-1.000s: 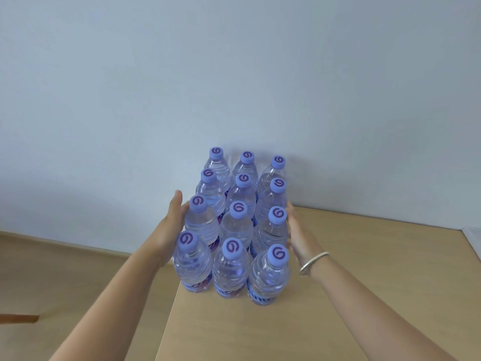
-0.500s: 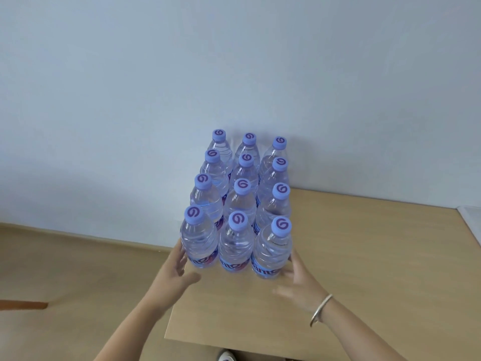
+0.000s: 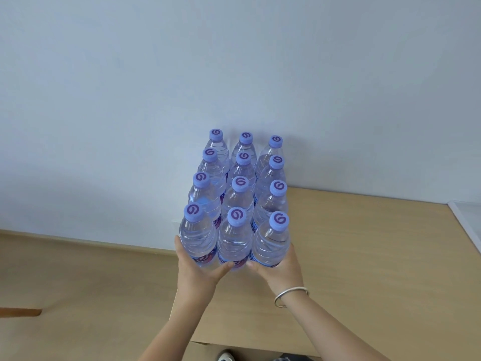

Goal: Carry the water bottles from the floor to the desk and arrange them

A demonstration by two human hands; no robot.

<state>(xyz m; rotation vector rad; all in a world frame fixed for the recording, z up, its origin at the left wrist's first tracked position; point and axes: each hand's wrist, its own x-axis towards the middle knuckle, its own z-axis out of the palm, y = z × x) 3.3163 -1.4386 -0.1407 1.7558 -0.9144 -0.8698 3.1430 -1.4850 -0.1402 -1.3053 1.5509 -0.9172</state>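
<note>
Twelve clear plastic water bottles (image 3: 238,204) stand upright on the light wooden desk (image 3: 364,251), packed tight in a block three across and four deep, near the desk's left front corner and reaching back toward the pale wall (image 3: 234,61). Each is full of clear water almost to the neck and sealed with a lilac cap (image 3: 236,217) printed with a purple swirl; the near ones show a band of purple and blue label low on the body.

My hands are at the near row of the block. My left hand (image 3: 197,267) cups the front left bottle (image 3: 197,238), fingers wrapped up along its outer side and thumb stretched across the front to the base of the middle bottle (image 3: 234,243). My right hand (image 3: 281,267) cups the front right bottle (image 3: 270,241) the same way, fingers on its outer side, thumb pointing in toward the left thumb. The two thumbs are close but apart. A silver bangle (image 3: 290,295) sits on my right wrist.

Left of the desk lies tan floor (image 3: 78,282), and at the bottom edge, below the desk front, the toe of a shoe (image 3: 225,356) shows.
</note>
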